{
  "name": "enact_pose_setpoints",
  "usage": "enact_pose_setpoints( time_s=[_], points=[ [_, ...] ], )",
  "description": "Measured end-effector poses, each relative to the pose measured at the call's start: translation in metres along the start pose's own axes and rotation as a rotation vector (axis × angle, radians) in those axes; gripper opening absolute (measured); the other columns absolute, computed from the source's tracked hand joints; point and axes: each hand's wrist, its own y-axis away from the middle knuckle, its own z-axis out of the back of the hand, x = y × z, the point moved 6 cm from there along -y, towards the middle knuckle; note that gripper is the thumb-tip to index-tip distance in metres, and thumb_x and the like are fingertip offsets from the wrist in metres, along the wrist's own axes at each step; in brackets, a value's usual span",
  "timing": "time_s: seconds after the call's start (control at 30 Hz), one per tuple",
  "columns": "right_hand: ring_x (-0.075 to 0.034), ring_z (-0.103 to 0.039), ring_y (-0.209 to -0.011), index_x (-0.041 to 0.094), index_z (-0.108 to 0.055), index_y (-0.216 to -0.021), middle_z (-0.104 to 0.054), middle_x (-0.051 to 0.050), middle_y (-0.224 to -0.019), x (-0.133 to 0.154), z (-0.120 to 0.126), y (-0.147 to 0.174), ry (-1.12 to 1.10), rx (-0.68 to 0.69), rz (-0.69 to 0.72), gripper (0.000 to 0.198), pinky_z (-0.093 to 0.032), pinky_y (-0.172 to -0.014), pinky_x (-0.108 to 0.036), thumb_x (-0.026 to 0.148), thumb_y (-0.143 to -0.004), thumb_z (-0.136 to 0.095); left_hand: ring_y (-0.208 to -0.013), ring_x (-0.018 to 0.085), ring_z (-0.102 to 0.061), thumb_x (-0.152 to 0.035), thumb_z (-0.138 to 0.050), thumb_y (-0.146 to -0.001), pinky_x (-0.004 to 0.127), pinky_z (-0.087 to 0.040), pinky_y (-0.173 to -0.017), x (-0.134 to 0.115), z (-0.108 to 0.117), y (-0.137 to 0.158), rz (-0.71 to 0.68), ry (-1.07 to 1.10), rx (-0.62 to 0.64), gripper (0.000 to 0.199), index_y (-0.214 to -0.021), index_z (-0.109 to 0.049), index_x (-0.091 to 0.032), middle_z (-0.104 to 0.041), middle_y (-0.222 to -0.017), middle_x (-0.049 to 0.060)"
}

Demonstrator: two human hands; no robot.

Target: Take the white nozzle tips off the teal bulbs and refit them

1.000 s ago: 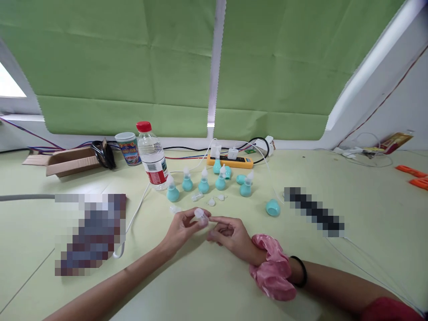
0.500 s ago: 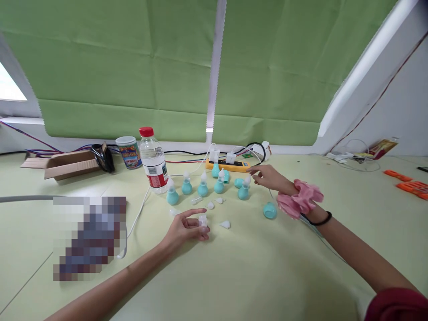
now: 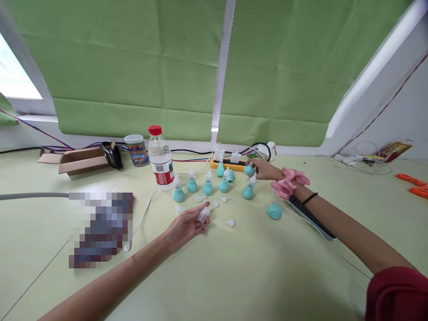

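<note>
My left hand (image 3: 187, 225), palm turned up, grips a short clear plastic tube (image 3: 203, 215) between thumb and fingers above the table. Further back, my right hand (image 3: 262, 169) has its fingertips closed on a teal rubber bulb (image 3: 249, 170). Several teal bulbs fitted with clear nozzles stand between the hands, such as one bulb with a nozzle (image 3: 207, 188) and another assembled bulb (image 3: 248, 191). Nearer my left hand lie a white soft tip (image 3: 229, 223), two smaller tips (image 3: 215, 203) and a loose clear tube (image 3: 201, 198). One bare teal bulb (image 3: 274, 211) rests on its side at right.
A water bottle (image 3: 161, 162) with a red cap and a printed can (image 3: 137, 150) stand at the back left, beside an open cardboard box (image 3: 83, 162). Behind the bulbs lies a yellow power strip (image 3: 234, 165). A dark flat device (image 3: 310, 217) lies under my right forearm.
My right hand has reached back and picked up a teal bulb. My left hand has rolled palm up, tilting the clear tube. The camera view has shifted slightly.
</note>
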Motion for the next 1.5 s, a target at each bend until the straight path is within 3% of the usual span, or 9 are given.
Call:
enact_pose_setpoints(
  time_s=[0.1,0.2,0.4,0.57,0.73,0.9,1.2,1.33,1.5],
  points=[
    [-0.012,-0.051,-0.061,0.016,-0.051,-0.091,-0.055,-0.001,-0.078,0.012,0.019,-0.001,0.033,-0.066,0.031,0.03,-0.044,-0.057,-0.026,0.024,-0.067,-0.065,-0.064,0.011,-0.05,-0.018,-0.05,-0.079,0.023,-0.039,-0.059,-0.001,0.0,-0.001,-0.007,-0.001,-0.005,0.038,-0.117,-0.045,-0.014,-0.055,-0.076,0.007],
    [-0.015,-0.052,-0.073,0.024,-0.039,-0.104,-0.051,-0.003,-0.094,0.052,0.025,0.021,-0.025,-0.14,0.089,0.046,-0.044,-0.058,-0.027,0.023,-0.065,-0.063,-0.065,0.011,-0.051,-0.016,-0.055,-0.077,0.021,-0.039,-0.061,-0.004,-0.002,-0.001,-0.018,-0.057,-0.012,0.025,-0.101,-0.054,-0.012,-0.056,-0.076,0.007],
    [-0.017,-0.053,-0.08,0.019,-0.043,-0.091,-0.053,-0.005,-0.092,0.132,-0.053,0.087,-0.334,0.262,0.207,0.034,-0.044,-0.065,-0.026,0.008,-0.061,-0.055,-0.057,0.011,-0.053,-0.019,-0.06,-0.073,0.022,-0.042,-0.054,-0.025,-0.022,0.01,-0.12,-0.284,0.074,0.021,-0.092,-0.056,-0.01,-0.06,-0.071,0.007],
    [-0.014,-0.051,-0.076,0.021,-0.034,-0.084,-0.052,-0.003,-0.091,0.132,-0.074,0.098,-0.507,0.146,0.099,0.035,-0.043,-0.064,-0.025,0.004,-0.058,-0.05,-0.049,0.012,-0.056,-0.024,-0.061,-0.073,0.025,-0.045,-0.049,-0.035,-0.041,0.021,-0.185,-0.401,0.062,0.018,-0.085,-0.058,-0.011,-0.064,-0.065,0.006],
    [-0.014,-0.051,-0.075,0.019,-0.042,-0.087,-0.051,-0.001,-0.084,0.132,-0.071,0.097,-0.348,0.017,0.158,0.033,-0.041,-0.066,-0.024,0.006,-0.058,-0.052,-0.056,0.015,-0.06,-0.015,-0.072,-0.059,0.028,-0.05,-0.057,-0.042,-0.051,0.025,-0.198,-0.472,-0.024,0.028,-0.085,-0.063,-0.011,-0.066,-0.066,0.005],
    [-0.011,-0.05,-0.059,0.018,-0.049,-0.079,-0.053,0.002,-0.068,0.135,-0.072,0.097,-0.173,-0.081,0.25,0.018,-0.039,-0.057,-0.021,0.012,-0.063,-0.055,-0.053,0.014,-0.059,-0.022,-0.067,-0.065,0.028,-0.049,-0.054,-0.055,-0.067,0.022,-0.2,-0.611,0.03,0.028,-0.09,-0.061,-0.011,-0.064,-0.064,0.004],
    [-0.013,-0.05,-0.062,0.018,-0.049,-0.077,-0.052,-0.001,-0.067,0.138,-0.069,0.107,0.041,-0.261,0.388,0.013,-0.036,-0.052,-0.021,0.009,-0.067,-0.051,-0.051,0.013,-0.057,-0.024,-0.062,-0.07,0.026,-0.047,-0.052,-0.059,-0.075,0.024,-0.2,-0.869,0.065,0.025,-0.09,-0.058,-0.01,-0.058,-0.057,0.002],
    [-0.011,-0.049,-0.059,0.018,-0.049,-0.073,-0.053,0.002,-0.066,0.133,-0.073,0.102,-0.178,-0.14,0.202,0.015,-0.038,-0.055,-0.02,0.011,-0.062,-0.055,-0.051,0.012,-0.056,-0.025,-0.061,-0.07,0.026,-0.047,-0.053,-0.057,-0.077,0.026,-0.255,-0.909,0.077,0.025,-0.091,-0.059,-0.011,-0.058,-0.058,0.002],
    [-0.009,-0.045,-0.058,0.017,-0.05,-0.071,-0.049,0.003,-0.065,0.125,-0.086,0.099,-0.448,0.12,-0.089,0.015,-0.037,-0.052,-0.018,0.013,-0.06,-0.058,-0.055,0.013,-0.056,-0.027,-0.055,-0.076,0.024,-0.046,-0.054,-0.063,-0.087,0.034,-0.419,-1.277,0.066,0.023,-0.094,-0.062,-0.015,-0.061,-0.065,0.004]
  ],
)
